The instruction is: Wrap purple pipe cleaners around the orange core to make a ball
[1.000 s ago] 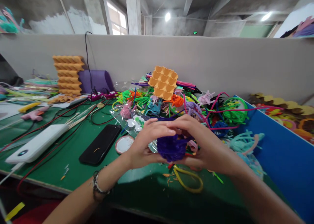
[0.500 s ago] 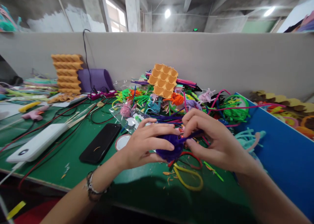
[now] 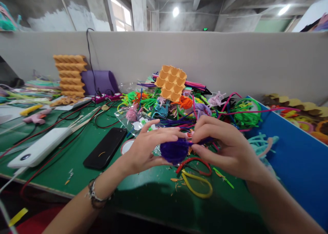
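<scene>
Between my hands, above the green table [image 3: 143,182], is a dark purple fuzzy ball [image 3: 174,151] that looks wound from pipe cleaner. My left hand [image 3: 148,145] holds it from the left, fingers over the top and thumb beneath. A purple pipe cleaner strand [image 3: 206,140] runs from the ball's right side, pinched by thumb and fingers of my right hand [image 3: 217,146]. Below the ball lie a red pipe cleaner loop [image 3: 197,160] and a yellow loop [image 3: 198,189]. Behind my hands, a small pink and orange piece [image 3: 189,135] is partly hidden.
A black phone [image 3: 105,148] and a white power bank [image 3: 41,147] lie on the left, among cables. A heap of coloured pipe cleaners [image 3: 151,105] holds an orange egg-crate piece [image 3: 171,82]. A blue board [image 3: 289,165] borders the right; a glue gun [image 3: 37,117] sits far left.
My left fingers have lifted from the front of the purple ball, so more of it shows. The ball has shifted slightly left. My right hand still pinches the strand.
</scene>
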Demonstrator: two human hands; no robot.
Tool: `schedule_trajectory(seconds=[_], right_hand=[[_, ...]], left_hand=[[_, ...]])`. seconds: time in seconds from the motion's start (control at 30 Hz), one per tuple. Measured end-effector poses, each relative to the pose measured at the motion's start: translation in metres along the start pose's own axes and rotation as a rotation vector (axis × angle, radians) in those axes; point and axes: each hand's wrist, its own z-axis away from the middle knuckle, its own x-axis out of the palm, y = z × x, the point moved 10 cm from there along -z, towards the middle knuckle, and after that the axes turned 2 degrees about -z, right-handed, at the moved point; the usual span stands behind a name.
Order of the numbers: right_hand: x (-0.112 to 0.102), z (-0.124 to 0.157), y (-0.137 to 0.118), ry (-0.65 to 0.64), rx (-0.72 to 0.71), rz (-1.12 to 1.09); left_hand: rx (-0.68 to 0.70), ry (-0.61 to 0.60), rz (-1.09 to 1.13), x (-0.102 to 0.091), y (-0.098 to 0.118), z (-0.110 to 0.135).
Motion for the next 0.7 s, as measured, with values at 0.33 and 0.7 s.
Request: schedule_trajectory(seconds=[0.33, 0.7], right_hand=[[0.007, 0.0, 0.0, -0.042, -0.018, -0.007], [0.013, -0.001, 0.012, -0.041, 0.001, -0.034]], left_hand=[[-0.049, -0.001, 0.059, 0.0, -0.004, 0.003], [-0.087, 0.06, 0.065, -0.008, -0.004, -0.001]])
